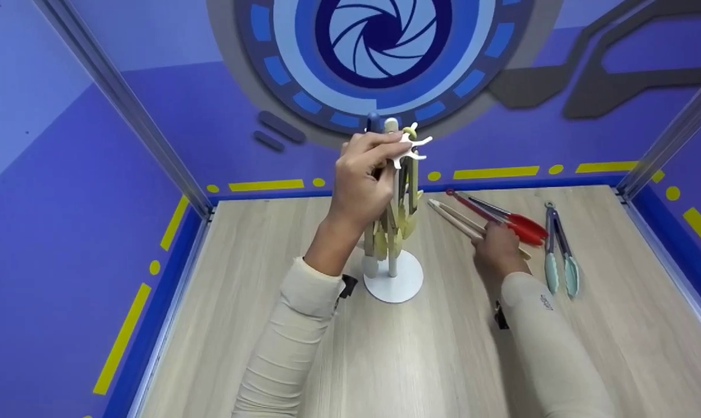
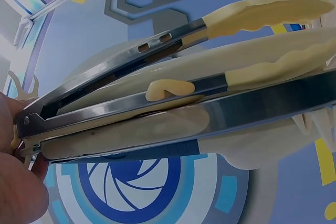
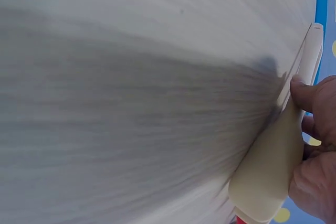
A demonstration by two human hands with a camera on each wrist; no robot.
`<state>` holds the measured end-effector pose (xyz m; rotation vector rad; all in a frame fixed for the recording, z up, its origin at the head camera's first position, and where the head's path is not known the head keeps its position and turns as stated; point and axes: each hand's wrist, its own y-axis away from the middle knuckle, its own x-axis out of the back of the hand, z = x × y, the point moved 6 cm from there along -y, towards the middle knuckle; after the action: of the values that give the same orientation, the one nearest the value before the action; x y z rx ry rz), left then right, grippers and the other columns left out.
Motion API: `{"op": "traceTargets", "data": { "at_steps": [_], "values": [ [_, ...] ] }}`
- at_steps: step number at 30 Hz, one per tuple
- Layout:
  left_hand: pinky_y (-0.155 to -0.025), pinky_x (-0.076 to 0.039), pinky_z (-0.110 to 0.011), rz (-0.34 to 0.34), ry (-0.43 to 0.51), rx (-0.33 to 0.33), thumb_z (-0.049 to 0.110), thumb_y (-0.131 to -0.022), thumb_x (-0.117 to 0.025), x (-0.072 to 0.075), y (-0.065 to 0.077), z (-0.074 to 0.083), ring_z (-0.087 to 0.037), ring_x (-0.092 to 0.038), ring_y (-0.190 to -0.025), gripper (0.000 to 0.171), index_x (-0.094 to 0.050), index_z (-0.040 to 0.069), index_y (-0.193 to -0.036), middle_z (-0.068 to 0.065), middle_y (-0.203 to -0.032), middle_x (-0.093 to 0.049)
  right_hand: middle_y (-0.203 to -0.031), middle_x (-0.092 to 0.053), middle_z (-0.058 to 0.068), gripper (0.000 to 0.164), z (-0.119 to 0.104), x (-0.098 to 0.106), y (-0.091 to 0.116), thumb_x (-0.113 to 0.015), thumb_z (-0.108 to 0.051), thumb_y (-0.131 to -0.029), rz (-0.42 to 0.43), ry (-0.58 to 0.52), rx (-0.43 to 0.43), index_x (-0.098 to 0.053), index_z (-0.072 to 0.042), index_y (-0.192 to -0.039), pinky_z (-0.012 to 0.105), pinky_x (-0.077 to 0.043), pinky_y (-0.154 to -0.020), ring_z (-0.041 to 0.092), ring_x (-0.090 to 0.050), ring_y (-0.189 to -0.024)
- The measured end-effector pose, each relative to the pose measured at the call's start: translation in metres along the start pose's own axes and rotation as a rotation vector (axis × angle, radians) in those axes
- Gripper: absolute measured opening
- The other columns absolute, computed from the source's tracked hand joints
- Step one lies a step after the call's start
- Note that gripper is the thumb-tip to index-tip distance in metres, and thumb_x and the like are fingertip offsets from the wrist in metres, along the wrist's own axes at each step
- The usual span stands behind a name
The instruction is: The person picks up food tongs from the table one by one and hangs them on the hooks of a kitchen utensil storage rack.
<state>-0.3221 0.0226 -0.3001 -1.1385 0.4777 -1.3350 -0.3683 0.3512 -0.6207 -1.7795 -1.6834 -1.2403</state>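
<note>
A utensil stand (image 1: 394,288) with a round white base and white hooks on top holds several hanging utensils. Among them are metal tongs (image 2: 121,108) with pale yellow scalloped tips. My left hand (image 1: 365,177) grips the top of the stand by the hooks; its fingertips are partly hidden, also in the left wrist view. To the right, my right hand (image 1: 498,249) grips a pair of beige tongs (image 3: 268,174) lying on the table. Their narrow end points to the back left, and the hand covers their middle in the head view.
Red tongs (image 1: 527,227) lie just behind my right hand, beside a slim dark-and-metal utensil (image 1: 482,203). Farther right are grey tongs (image 1: 552,232) with mint tips. Blue printed panels (image 1: 170,116) enclose the wood-grain table (image 1: 257,244) at the back and sides.
</note>
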Motion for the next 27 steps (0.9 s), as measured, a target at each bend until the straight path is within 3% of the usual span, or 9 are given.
{"op": "traceTargets", "data": {
  "at_steps": [8,13,18,27],
  "values": [
    [-0.095,-0.05,-0.036,-0.01,-0.014,0.008,-0.004,-0.092,-0.072,0.0,0.0,0.001,-0.025,-0.071,-0.11,0.026,-0.086,0.011,-0.107,-0.006,-0.117,-0.081,-0.126,-0.054,0.036,0.046,-0.008,0.0,0.005,-0.055,-0.023,-0.108,0.15,0.146,0.175,-0.048,0.014,-0.136,0.073,-0.036,-0.115,0.057,-0.05,-0.122],
    [-0.094,-0.05,-0.036,-0.01,-0.01,0.003,-0.004,-0.093,-0.072,0.0,-0.001,0.0,-0.025,-0.071,-0.108,0.025,-0.086,0.011,-0.107,-0.006,-0.117,-0.081,-0.127,-0.052,0.038,0.047,-0.009,0.006,0.013,-0.053,-0.021,-0.109,0.167,0.092,0.221,-0.045,0.017,-0.135,0.073,-0.035,-0.114,0.058,-0.047,-0.123],
    [-0.095,-0.05,-0.036,-0.01,-0.015,-0.002,-0.005,-0.094,-0.07,0.0,0.0,-0.001,-0.024,-0.07,-0.109,0.026,-0.086,0.011,-0.108,-0.006,-0.117,-0.081,-0.124,-0.052,0.038,0.047,-0.005,0.018,0.021,-0.051,-0.021,-0.111,0.191,0.033,0.236,-0.044,0.019,-0.134,0.071,-0.041,-0.107,0.057,-0.053,-0.116],
    [-0.094,-0.05,-0.036,-0.005,-0.006,0.003,-0.003,-0.094,-0.071,-0.001,0.001,-0.002,-0.024,-0.07,-0.11,0.025,-0.086,0.011,-0.108,-0.006,-0.118,-0.081,-0.121,-0.053,0.025,0.047,-0.002,0.031,0.037,-0.048,-0.031,-0.113,0.209,-0.111,0.137,-0.041,0.008,-0.139,0.058,-0.054,-0.091,0.039,-0.058,-0.102]
  ]
}}
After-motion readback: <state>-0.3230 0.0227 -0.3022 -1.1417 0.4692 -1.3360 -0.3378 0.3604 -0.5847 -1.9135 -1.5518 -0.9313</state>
